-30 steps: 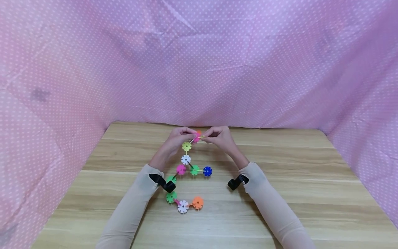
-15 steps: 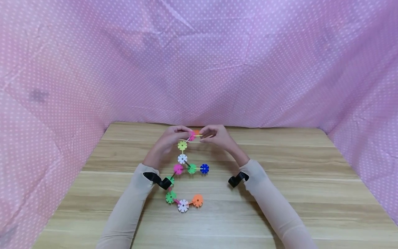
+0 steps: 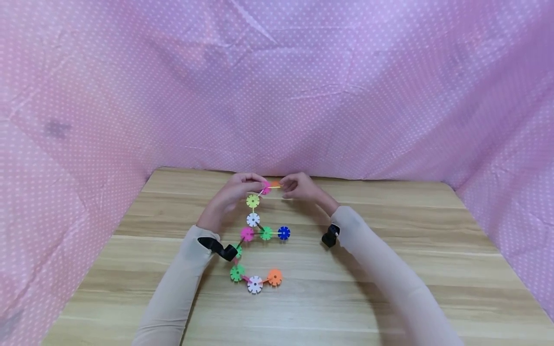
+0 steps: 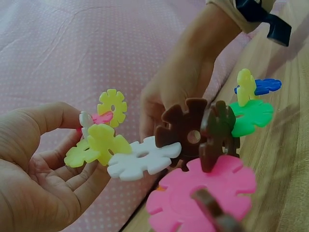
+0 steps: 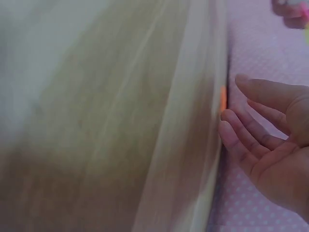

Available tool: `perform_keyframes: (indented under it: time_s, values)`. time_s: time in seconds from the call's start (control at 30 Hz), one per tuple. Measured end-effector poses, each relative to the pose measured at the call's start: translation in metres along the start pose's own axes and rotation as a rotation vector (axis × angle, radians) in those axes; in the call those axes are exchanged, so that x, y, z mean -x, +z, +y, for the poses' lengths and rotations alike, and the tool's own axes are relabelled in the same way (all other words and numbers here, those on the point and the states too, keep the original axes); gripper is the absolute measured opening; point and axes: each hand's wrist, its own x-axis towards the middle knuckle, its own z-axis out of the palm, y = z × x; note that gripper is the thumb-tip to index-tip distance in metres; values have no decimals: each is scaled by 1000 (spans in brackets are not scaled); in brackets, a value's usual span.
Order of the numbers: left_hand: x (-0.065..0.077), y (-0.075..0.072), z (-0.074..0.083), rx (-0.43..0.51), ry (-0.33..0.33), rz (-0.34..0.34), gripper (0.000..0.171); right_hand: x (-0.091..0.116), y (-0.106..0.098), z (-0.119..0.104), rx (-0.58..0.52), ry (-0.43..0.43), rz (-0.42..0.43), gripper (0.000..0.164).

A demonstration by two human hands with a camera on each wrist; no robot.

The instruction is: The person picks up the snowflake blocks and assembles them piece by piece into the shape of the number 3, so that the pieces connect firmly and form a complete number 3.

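Observation:
My left hand pinches the pink snowflake disc at the far end of a chain of notched plastic discs. A yellow disc, seen edge-on from the head, sticks out of that pink one. Below it the chain runs through another yellow disc, a white disc, a second pink disc, and a green disc with a blue disc. My right hand holds nothing; its fingers are spread, with fingertips close to a loose orange disc at the table's far edge.
Toward me, the chain continues through green discs and a white disc to an orange disc. The wooden table is backed by a pink dotted cloth. Black wrist cameras sit on both sleeves.
My right hand has let go of the yellow disc and moved back beside the loose orange disc. My left hand has shifted slightly left, and the upper chain has moved with it.

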Motion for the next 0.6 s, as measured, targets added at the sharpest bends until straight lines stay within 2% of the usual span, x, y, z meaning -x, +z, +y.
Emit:
perform_keyframes:
  time_s: [0.3,0.6]
  values:
    - [1,0,2,20,0,19,17,-17,4,15,30,41,-18,48]
    - [4,-5,2,-10,22,36,20,-27,10,16,131,-10,-29,46]
